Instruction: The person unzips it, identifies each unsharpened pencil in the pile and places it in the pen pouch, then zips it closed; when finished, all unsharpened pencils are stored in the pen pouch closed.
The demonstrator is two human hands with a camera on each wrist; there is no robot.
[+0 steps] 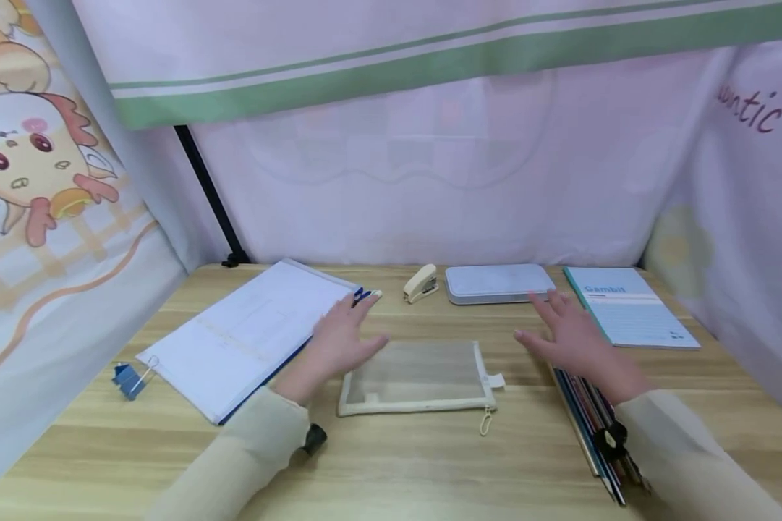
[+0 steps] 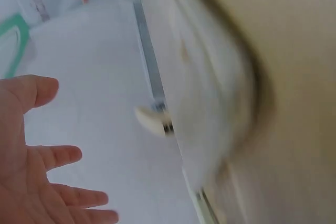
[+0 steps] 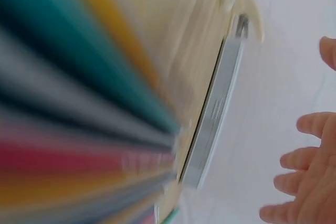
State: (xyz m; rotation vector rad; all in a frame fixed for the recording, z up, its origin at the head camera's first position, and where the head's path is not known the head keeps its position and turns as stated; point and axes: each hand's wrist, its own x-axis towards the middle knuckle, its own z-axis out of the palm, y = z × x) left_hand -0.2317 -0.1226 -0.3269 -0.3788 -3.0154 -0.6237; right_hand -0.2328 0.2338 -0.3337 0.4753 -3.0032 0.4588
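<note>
While both of my hands hover over the wooden surface [image 1: 404,463], neither one holds anything. My left hand [image 1: 341,340] has its fingers spread and relaxed, hanging just above the left end of the mesh pouch [image 1: 419,376], which lies flat near the middle of the surface, closer to the front edge, with its zipper pull trailing off its right corner. My right hand [image 1: 569,336] is likewise open, fingers straight and splayed, just off the pouch's right end and above the far tips of the coloured pencils [image 1: 595,427], which lie in a bundle running toward the front right edge.

To the left of my left hand a clipboard with white sheets [image 1: 250,336] lies slantwise, and a blue binder clip [image 1: 128,378] sits beside its near corner, toward the left edge. Along the back edge sit a cream stapler [image 1: 420,283], then a pale flat case [image 1: 498,282], then a teal-edged notebook [image 1: 631,307] toward the back right corner.

My wrist views are blurred; each shows only my open palm and spread fingers [image 2: 63,156] over pale cloth, the right one also a smear of the pencils' colours.
</note>
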